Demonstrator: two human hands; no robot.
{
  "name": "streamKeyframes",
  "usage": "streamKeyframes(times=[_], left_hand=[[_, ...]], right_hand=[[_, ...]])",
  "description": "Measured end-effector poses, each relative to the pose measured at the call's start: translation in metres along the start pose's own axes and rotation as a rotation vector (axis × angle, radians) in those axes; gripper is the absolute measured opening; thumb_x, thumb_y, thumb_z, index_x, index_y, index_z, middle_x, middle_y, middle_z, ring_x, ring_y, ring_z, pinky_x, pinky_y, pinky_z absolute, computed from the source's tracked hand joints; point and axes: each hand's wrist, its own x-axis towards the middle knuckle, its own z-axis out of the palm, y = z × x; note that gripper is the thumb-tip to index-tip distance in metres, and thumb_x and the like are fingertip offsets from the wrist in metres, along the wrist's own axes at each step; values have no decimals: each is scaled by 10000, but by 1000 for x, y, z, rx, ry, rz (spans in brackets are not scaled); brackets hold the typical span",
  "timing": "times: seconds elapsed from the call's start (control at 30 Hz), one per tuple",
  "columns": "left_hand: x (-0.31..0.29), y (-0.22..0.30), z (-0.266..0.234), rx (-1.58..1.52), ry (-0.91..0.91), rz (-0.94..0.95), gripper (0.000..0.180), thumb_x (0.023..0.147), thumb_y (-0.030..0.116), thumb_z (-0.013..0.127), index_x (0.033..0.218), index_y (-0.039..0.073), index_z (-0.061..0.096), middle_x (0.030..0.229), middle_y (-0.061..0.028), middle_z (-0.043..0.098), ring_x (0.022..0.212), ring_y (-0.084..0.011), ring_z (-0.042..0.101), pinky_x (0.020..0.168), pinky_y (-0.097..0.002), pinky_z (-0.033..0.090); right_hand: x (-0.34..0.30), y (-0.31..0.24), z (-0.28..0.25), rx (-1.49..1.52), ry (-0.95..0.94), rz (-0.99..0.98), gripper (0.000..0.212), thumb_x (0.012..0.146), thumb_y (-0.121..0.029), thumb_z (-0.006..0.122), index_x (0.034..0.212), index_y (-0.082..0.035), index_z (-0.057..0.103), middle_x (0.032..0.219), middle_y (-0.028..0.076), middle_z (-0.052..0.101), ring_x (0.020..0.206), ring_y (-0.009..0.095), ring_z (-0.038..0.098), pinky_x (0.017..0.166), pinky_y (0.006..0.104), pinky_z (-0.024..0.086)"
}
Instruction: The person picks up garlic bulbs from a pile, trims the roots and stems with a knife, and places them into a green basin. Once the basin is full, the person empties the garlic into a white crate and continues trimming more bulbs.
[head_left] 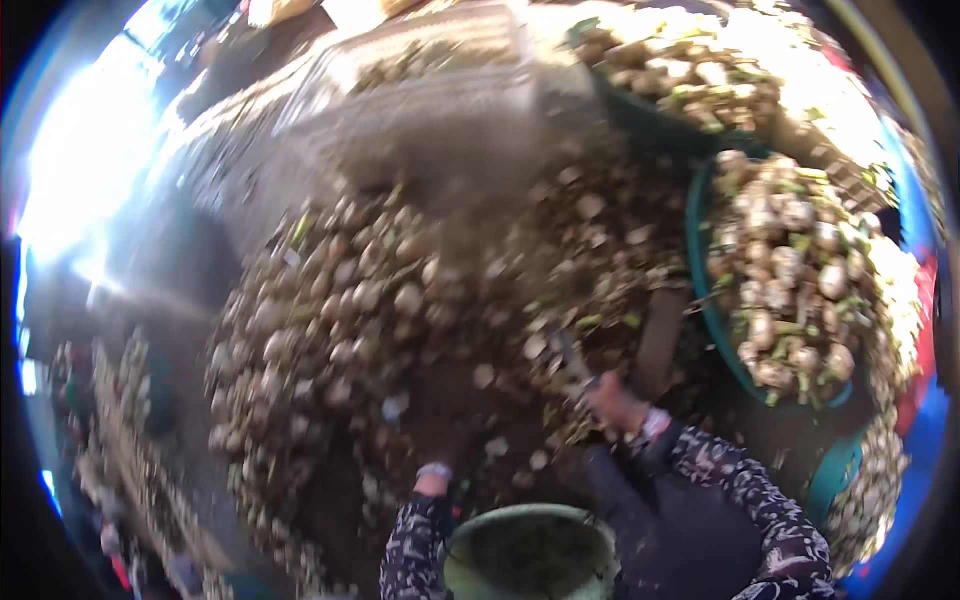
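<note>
My right hand [618, 405] is closed round the handle of a knife [572, 358], its grey blade pointing away from me over the scraps. Blurred and dark, my left hand [440, 450] reaches down beside the heap, and its fingers cannot be made out. To the left of my hands lies a big heap of pale, round bulbs [340, 310], like onions or garlic, with some green stems. Cut trimmings and peelings [590, 260] cover the ground ahead of the knife. Close to me, between my forearms, stands a light green tub [535, 512] with a dark inside.
A teal basin [697, 250] full of bulbs stands at the right, with another heaped container [650, 125] behind it. A pale plastic crate [410, 95] sits at the far side. Lower right is a green container [830, 475]; more bulbs [140, 440] lie at the left.
</note>
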Motion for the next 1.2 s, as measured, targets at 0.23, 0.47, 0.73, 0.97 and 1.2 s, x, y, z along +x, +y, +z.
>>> streamKeyframes(times=[0.23,0.47,0.73,0.97,1.2], left_hand=[[-130,-8,-17,-195,-983,404,1025,764,683,530,1485,99,93,1408,-291,348,1311,-418,345,1087,-503,260],[-194,17,-54,-456,-597,34,714,829,543,561,1388,131,393,1336,-255,452,1216,-407,459,1016,-418,383],[-175,9,-47,-679,-73,-11,563,822,324,644,1301,91,464,1252,-239,508,1123,-414,518,943,-436,439],[-186,-11,-74,-651,161,-304,499,810,174,635,1260,14,493,1233,-239,538,1163,-354,518,985,-395,412],[-156,34,-69,-670,24,-233,566,797,142,633,1314,15,439,1248,-233,535,1168,-361,516,1001,-379,404]], right_hand=[[55,-57,15,273,-62,80,431,851,-429,650,820,-5,582,646,43,594,503,105,530,395,273,395],[216,-154,10,-318,-1,-70,514,888,-469,546,921,40,603,683,159,604,612,236,602,533,383,493],[496,-33,-66,-1103,393,-409,187,739,-217,559,718,-80,686,733,158,640,638,332,619,571,405,464],[299,-192,39,-1054,-179,-344,527,808,-454,531,851,59,648,861,283,629,769,395,636,695,448,498],[389,-128,24,-657,193,-547,437,714,-409,676,917,-24,640,895,232,655,857,378,642,748,451,503]])
